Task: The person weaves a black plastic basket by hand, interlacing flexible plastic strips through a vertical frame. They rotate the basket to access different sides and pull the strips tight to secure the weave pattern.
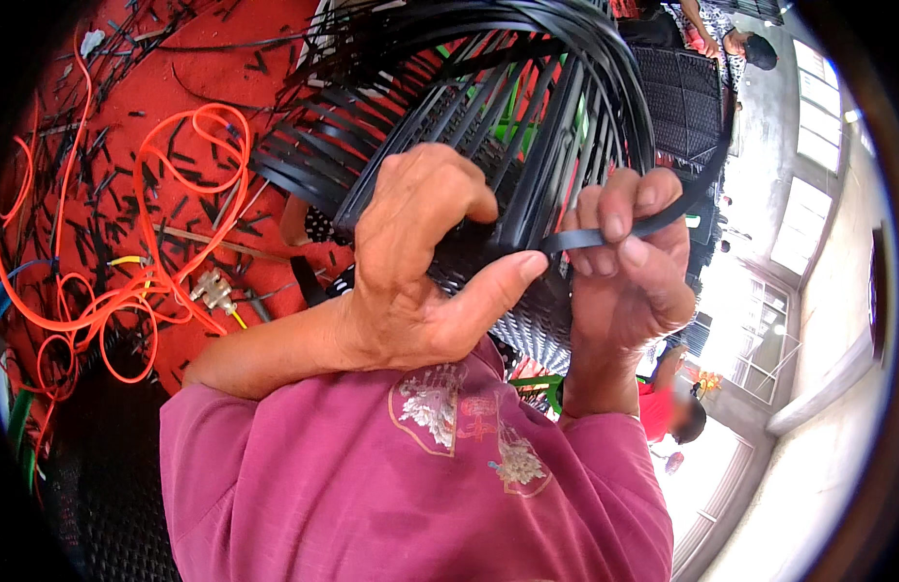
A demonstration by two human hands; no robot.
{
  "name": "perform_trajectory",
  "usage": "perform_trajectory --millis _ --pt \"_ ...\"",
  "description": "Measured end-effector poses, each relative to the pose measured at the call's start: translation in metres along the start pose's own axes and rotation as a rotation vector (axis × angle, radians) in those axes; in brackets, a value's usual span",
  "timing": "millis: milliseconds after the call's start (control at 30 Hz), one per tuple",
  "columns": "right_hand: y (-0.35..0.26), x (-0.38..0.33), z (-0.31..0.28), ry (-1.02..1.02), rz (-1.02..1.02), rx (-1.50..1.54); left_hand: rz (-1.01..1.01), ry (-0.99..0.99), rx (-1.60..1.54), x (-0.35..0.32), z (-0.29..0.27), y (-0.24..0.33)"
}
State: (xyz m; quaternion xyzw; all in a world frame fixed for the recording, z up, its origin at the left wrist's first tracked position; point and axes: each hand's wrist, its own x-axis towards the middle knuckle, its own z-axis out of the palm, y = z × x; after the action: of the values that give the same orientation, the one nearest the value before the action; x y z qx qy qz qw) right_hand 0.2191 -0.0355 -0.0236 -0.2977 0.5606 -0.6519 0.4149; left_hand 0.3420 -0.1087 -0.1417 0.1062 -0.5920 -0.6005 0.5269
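A flat black plastic strip (575,239) is pinched between the thumb and fingers of my right hand (629,262). From there the strip curves up along the right side, and its other end runs down to the black woven piece (532,325) in front of me. My left hand (415,257) is spread, its thumb stretched toward the strip and its tip at or very near it. The index finger of that hand bends over a dark frame bar (522,209), and its other fingers are mostly hidden. Many loose black strips (556,29) fan and loop beyond both hands.
Orange hose (144,281) lies coiled on the red floor covering (129,78) at left, with a metal coupling (213,291) and scattered black strip offcuts. Other people (670,412) are at the right, near a dark woven panel (677,97).
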Motion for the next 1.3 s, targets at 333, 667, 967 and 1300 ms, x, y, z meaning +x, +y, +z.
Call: perform_trajectory --millis 333,667,967,1300 --pt "0.007 -0.002 0.004 0.035 0.057 -0.001 -0.116 0.151 -0.165 -0.003 0.010 0.004" --pt "0.010 0.000 0.003 0.024 0.050 0.021 -0.007 0.066 -0.092 -0.021 0.003 -0.015" --pt "0.006 -0.005 -0.007 -0.007 0.012 0.167 -0.143 0.094 0.013 -0.006 0.007 0.003" --pt "0.007 -0.001 -0.008 -0.032 0.038 0.164 -0.140 0.140 -0.203 -0.010 0.001 -0.001"
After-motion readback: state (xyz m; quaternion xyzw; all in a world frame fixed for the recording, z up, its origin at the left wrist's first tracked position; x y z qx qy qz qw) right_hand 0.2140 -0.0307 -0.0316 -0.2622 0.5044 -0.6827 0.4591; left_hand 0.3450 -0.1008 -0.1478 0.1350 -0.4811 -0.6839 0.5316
